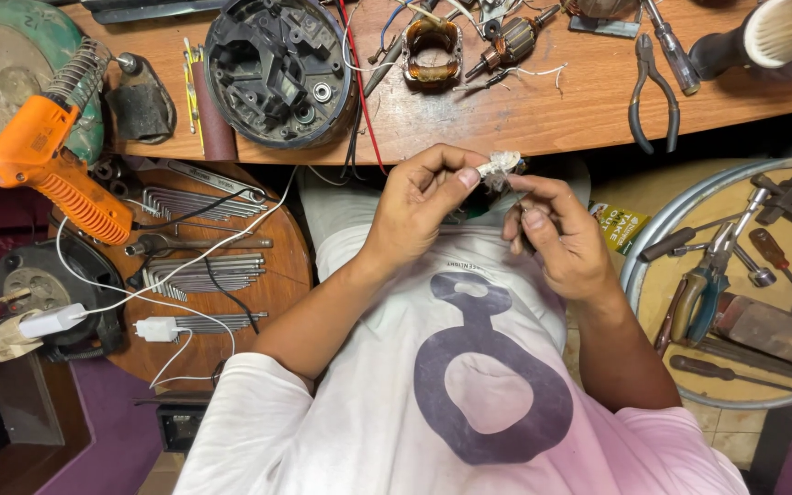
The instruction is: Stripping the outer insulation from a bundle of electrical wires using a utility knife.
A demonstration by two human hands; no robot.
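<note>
- Two hands meet just above my chest, in front of the wooden surface (543, 115): my left hand (419, 206) and my right hand (556, 234).
- My left grip is pinched shut, thumb and forefinger grasping the small whitish, crumpled-looking part (499, 165) by its left end.
- The part's long axis runs roughly left to right, tilted slightly up toward the right; its free end points at my right hand.
- My right grip is curled, fingertips (532, 218) just beside and below the part; whether they pinch it I cannot tell.
- The left hand is the nearer one, already on the part.
- On the surface beyond lie a black round plastic motor housing (277, 69), a copper-wound stator (433, 50) and grey pliers (653, 96).
- An orange pistol-shaped tool (52, 174) rests at my left.
</note>
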